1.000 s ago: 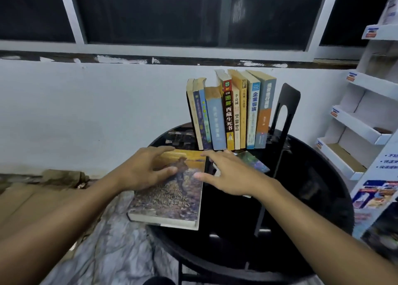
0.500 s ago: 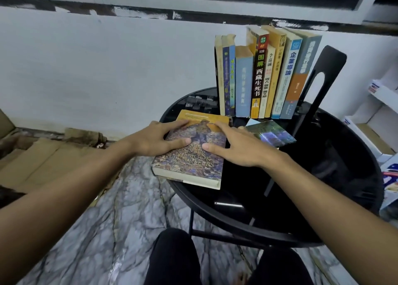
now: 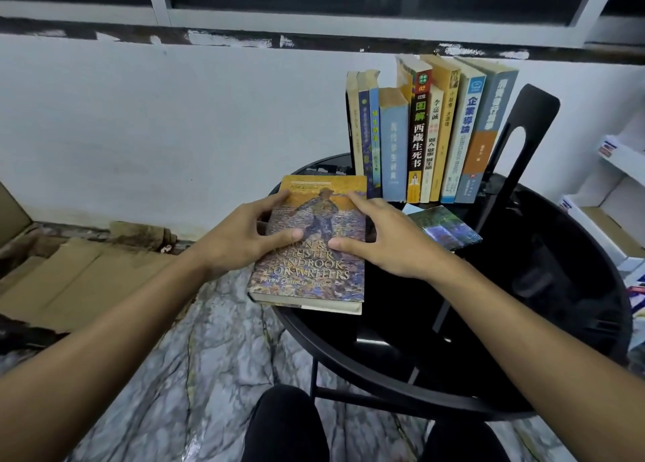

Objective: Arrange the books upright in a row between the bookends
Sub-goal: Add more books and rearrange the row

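We see a round black counter (image 3: pixel 576 374); on it a thick handbook (image 3: pixel 314 273) lying flat, a smaller book (image 3: pixel 445 227), upright books (image 3: pixel 419 140), seemingly bookended.

Round black table (image 3: pixel 576 322), flattened cardboard (image 3: pixel 80 287), marble floor (image 3: pixel 209 374)

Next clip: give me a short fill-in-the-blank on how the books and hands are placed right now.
1. Both hands, left hand and right hand, rest on the large ____ book.
2. That book lies ____ on the round black table.
3. The row of books stands ____.
4. The black bookend stands at the row's ____ end.

Missing words: handbook; flat; upright; right
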`<state>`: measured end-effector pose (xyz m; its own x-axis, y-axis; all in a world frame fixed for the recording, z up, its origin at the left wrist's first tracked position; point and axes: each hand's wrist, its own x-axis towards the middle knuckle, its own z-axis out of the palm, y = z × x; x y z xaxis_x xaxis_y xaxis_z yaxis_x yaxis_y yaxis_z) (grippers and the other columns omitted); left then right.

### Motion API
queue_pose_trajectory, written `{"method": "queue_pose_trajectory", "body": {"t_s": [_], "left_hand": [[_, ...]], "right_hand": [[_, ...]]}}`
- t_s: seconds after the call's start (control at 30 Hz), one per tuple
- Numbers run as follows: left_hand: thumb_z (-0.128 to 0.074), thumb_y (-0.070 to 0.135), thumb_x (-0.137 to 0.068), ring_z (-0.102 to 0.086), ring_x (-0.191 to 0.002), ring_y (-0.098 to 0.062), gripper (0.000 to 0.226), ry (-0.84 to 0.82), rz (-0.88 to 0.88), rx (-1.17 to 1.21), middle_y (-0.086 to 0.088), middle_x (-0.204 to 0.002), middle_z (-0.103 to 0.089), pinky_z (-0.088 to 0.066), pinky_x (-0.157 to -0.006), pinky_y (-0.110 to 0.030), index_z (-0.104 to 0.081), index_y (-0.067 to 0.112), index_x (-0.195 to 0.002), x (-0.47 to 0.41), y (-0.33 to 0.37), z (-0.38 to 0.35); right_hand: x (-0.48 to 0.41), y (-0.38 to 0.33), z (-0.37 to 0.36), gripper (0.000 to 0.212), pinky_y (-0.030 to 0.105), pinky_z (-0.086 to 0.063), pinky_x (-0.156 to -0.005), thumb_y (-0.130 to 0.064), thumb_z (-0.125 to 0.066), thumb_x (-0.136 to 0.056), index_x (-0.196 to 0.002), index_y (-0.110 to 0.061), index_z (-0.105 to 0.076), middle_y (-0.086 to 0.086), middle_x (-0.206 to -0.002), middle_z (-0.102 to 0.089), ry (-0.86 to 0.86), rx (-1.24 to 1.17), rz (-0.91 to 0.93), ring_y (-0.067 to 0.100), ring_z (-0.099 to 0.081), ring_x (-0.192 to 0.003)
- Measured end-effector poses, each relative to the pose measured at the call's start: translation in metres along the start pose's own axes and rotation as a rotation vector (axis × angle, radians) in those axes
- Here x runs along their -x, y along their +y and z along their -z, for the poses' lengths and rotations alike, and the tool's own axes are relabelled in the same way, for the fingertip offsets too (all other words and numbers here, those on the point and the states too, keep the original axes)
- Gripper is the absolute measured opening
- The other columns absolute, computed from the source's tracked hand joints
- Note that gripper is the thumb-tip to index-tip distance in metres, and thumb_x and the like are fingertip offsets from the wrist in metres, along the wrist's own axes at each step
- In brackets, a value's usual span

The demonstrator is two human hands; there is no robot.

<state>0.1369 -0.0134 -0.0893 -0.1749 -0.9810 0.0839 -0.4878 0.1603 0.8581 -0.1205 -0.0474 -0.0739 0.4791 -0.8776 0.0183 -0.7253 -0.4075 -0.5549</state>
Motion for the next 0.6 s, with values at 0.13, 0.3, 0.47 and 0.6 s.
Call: {"method": "queue_pose_trajectory", "body": {"t_s": [0.13, 0.3, 0.47, 0.6], "left_hand": [[-0.082, 0.033, -0.079, -0.064, -0.117, -0.007, 0.087, 0.087, -0.064, 0.074, 0.019, -0.145, -0.052, -0.053, -0.102, -0.038, -0.036, 0.037, -0.153, 0.009, 0.004, 0.01], [-0.082, 0.009, -0.078, -0.066, -0.116, -0.01, 0.091, 0.222, -0.202, 0.161, 0.012, -0.148, -0.05, -0.056, -0.098, -0.034, -0.037, 0.037, -0.153, 0.013, 0.016, 0.016], [-0.076, 0.002, -0.082, -0.065, -0.119, -0.017, 0.087, 0.306, -0.323, 0.227, 0.013, -0.152, -0.044, -0.058, -0.093, -0.033, -0.037, 0.035, -0.153, 0.017, 0.024, 0.017], [-0.073, 0.005, -0.084, -0.055, -0.13, -0.018, 0.081, 0.338, -0.397, 0.191, 0.013, -0.151, -0.04, -0.051, -0.104, -0.032, -0.039, 0.034, -0.152, 0.021, 0.023, 0.011]], "right_hand": [[-0.004, -0.002, 0.01, 0.115, 0.053, -0.033, -0.117, -0.082, -0.06, -0.063, -0.159, -0.037, -0.016, -0.001, -0.161, -0.028, 0.075, -0.075, 0.088, 0.02, -0.027, -0.149], [-0.008, -0.011, 0.021, 0.104, 0.051, -0.03, -0.12, -0.063, -0.072, -0.073, -0.158, -0.043, -0.017, -0.011, -0.164, -0.02, 0.167, -0.108, 0.209, 0.014, -0.021, -0.151], [-0.011, -0.018, 0.024, 0.097, 0.04, -0.015, -0.125, -0.039, -0.078, -0.083, -0.158, -0.042, -0.015, -0.003, -0.166, -0.015, 0.273, -0.035, 0.304, 0.004, -0.008, -0.148], [-0.016, -0.017, 0.02, 0.1, 0.03, -0.01, -0.12, -0.032, -0.079, -0.085, -0.158, -0.043, -0.011, 0.005, -0.166, -0.014, 0.34, 0.02, 0.352, 0.007, -0.001, -0.15]]}}
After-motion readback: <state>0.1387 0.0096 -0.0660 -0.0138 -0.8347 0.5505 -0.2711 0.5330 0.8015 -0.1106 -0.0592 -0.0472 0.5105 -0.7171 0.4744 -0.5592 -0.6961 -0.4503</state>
